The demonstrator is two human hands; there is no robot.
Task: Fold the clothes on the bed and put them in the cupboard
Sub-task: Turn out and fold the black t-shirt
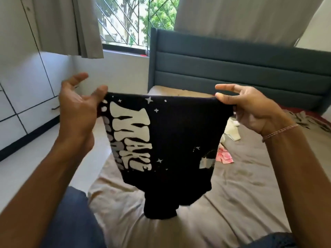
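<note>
Left of the bed [250,185] stands the white cupboard [26,83]. Above the bed's near half, the left hand [77,111] grips the left top corner of the black shirt [179,140], upper fingers spread. The right hand [250,111] pinches the right corner, forefinger straight, and the shirt hangs down to the bed.

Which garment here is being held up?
The black shirt with white lettering, pinched by left hand and right hand; the cream garment, pink cloth and olive garment lie on the bed.
</note>
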